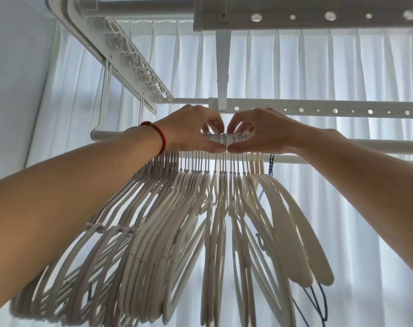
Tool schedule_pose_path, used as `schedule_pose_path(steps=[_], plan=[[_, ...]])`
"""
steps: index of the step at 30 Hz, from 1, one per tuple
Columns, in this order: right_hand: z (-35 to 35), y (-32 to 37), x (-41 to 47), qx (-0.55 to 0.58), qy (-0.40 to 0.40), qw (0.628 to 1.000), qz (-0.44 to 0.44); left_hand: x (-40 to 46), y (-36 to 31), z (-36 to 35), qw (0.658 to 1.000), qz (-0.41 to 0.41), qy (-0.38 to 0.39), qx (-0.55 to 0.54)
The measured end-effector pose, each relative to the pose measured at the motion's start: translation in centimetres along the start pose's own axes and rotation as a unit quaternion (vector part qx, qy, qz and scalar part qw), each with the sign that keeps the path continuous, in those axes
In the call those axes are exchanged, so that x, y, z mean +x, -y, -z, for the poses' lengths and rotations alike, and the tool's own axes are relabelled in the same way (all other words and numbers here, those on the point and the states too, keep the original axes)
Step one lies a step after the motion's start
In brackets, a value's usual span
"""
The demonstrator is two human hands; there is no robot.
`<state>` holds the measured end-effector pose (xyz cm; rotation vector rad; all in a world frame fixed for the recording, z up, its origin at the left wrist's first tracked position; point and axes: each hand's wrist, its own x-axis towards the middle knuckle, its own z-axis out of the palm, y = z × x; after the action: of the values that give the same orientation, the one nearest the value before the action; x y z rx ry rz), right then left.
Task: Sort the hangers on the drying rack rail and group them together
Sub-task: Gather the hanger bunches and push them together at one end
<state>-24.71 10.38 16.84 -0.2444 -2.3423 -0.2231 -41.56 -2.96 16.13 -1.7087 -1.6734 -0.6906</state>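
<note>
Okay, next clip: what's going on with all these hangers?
A person is reaching up to a drying rack rail, both hands curled over the metal hooks of a dense row of white hangers. The left hand and right hand meet thumb to thumb at mid-rail. Wider cream hangers and a blue one hang at the right end.

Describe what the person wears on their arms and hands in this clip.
Both forearms are bare, with no sleeves in view. The left wrist carries a thin red band. The left hand and right hand wear no gloves; no rings are visible.
</note>
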Motion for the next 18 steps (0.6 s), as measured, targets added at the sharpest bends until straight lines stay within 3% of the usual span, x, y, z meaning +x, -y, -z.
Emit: schedule_pose_path(steps=[18], plan=[[-0.53, 0.62, 0.39, -0.018, -0.015, 1.000, 0.021, -0.03, 0.41, 0.14, 0.999, 0.000, -0.003, -0.036]])
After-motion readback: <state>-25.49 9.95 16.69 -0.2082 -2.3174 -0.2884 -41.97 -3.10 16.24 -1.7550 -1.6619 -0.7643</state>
